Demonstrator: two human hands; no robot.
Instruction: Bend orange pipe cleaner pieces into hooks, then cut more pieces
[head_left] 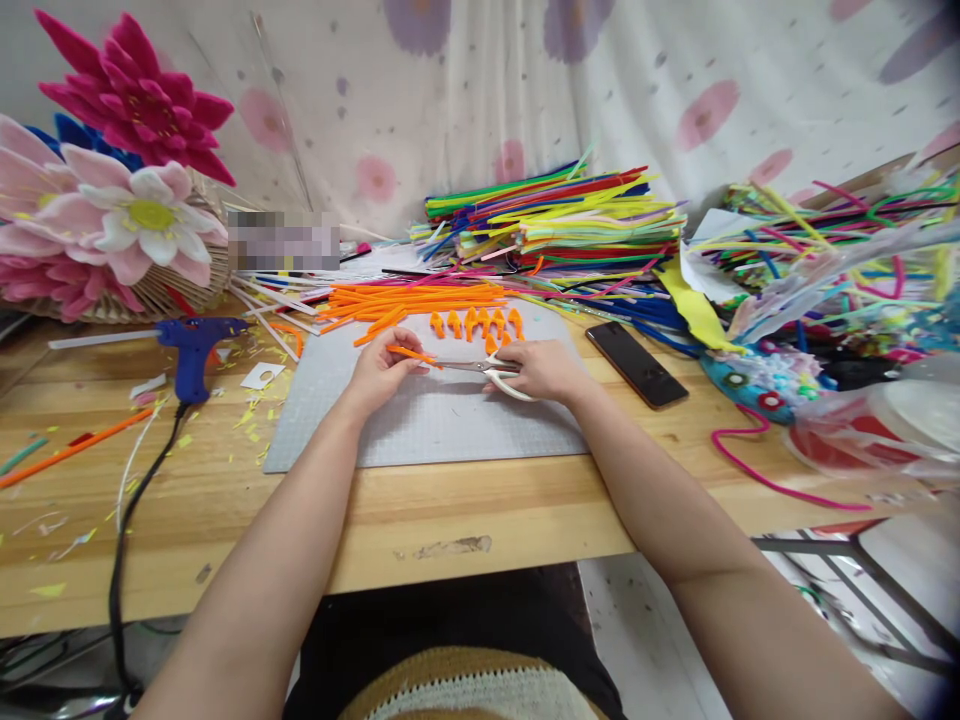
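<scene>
Between the fingers of my left hand (384, 372) is an orange pipe cleaner (411, 354), its end pointing right. My right hand (546, 370) grips white-handled scissors (511, 384), whose blades reach left to the tip of that pipe cleaner. Whether the blades are parted there is too small to tell. Both hands are above a grey cutting mat (450, 430). Just beyond them, several small bent orange pieces (480, 322) lie in rows at the mat's far side. Behind these is a spread of long orange pipe cleaners (420, 298).
A blue glue gun (192, 352) with a black cord stands on the left, among yellow scraps. Fuzzy flowers (142, 215) fill the back left. Coloured pipe cleaner bundles (570, 220) are piled at the back. A phone (636, 364) lies right of the mat, near a plastic tub (885, 425).
</scene>
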